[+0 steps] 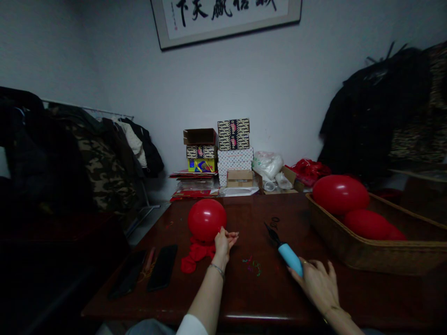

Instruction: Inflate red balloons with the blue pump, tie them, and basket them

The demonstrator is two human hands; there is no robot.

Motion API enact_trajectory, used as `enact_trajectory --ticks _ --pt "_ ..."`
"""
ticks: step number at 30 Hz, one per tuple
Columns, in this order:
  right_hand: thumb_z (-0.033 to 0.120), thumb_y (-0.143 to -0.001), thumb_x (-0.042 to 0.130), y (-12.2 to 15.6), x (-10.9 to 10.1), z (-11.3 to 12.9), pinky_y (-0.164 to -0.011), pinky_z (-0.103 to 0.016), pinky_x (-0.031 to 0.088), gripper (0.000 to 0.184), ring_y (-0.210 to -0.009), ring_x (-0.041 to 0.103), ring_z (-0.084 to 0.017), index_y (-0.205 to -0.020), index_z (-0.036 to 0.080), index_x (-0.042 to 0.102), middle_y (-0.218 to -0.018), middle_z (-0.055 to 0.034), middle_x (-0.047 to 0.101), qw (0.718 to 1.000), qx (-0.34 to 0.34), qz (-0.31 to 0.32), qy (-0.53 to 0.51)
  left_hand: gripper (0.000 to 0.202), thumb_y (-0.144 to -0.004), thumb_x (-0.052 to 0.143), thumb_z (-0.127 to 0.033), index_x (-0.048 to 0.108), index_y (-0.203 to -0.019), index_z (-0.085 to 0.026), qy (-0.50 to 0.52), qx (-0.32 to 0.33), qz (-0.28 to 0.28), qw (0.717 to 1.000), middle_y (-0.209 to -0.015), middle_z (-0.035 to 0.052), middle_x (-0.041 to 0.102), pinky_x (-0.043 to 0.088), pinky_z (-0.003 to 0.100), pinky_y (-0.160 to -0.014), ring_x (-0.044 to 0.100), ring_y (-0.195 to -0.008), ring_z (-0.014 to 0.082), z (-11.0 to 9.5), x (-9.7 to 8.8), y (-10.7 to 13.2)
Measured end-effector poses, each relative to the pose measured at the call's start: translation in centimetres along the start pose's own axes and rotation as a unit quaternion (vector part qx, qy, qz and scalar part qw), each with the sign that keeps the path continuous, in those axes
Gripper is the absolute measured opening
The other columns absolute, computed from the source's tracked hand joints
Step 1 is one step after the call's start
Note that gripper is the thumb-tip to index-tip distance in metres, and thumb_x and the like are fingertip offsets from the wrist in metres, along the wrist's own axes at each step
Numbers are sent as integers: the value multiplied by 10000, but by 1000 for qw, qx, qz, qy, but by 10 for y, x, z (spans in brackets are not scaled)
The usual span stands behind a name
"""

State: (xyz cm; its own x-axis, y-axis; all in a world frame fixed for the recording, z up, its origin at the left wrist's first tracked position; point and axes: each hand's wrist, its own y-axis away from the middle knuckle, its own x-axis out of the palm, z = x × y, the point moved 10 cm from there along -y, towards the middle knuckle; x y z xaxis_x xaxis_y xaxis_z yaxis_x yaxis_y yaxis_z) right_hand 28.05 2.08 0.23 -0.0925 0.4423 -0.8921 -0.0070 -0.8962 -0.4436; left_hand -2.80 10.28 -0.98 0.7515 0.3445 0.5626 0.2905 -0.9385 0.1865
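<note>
My left hand (224,242) pinches the neck of an inflated red balloon (206,219) just above the dark wooden table (244,288); its fingers are closed together. A heap of flat red balloons (195,255) lies under the balloon. My right hand (317,281) rests on the table with its fingers on the end of a light blue balloon pump (289,257), whose black nozzle points away from me.
A wicker basket (349,246) at the right holds inflated red balloons (340,194). Two dark phones (162,266) lie at the left. Small rubber bands (253,265) are scattered mid-table. Stacked boxes (233,149) and bags stand at the far edge; coats hang on both sides.
</note>
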Motion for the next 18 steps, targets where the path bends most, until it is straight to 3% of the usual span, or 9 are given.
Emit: enact_trajectory --ticks 8,18 --pt "511 -831 414 -12 18 -18 -995 -585 161 459 -938 561 -310 -1008 167 661 -842 -103 701 997 26 40 57 288 -903 417 -366 391 -685 -181 -30 2 26 999 -544 68 627 509 327 -682 677 -633 198 4 0 6" --pt "496 -839 433 -19 32 -30 -969 -597 167 448 -936 557 -308 -1009 140 647 -832 -127 688 994 42 53 90 287 -908 399 -364 382 -686 -184 -50 0 17 999 -529 62 622 508 336 -698 677 -635 196 4 -5 3"
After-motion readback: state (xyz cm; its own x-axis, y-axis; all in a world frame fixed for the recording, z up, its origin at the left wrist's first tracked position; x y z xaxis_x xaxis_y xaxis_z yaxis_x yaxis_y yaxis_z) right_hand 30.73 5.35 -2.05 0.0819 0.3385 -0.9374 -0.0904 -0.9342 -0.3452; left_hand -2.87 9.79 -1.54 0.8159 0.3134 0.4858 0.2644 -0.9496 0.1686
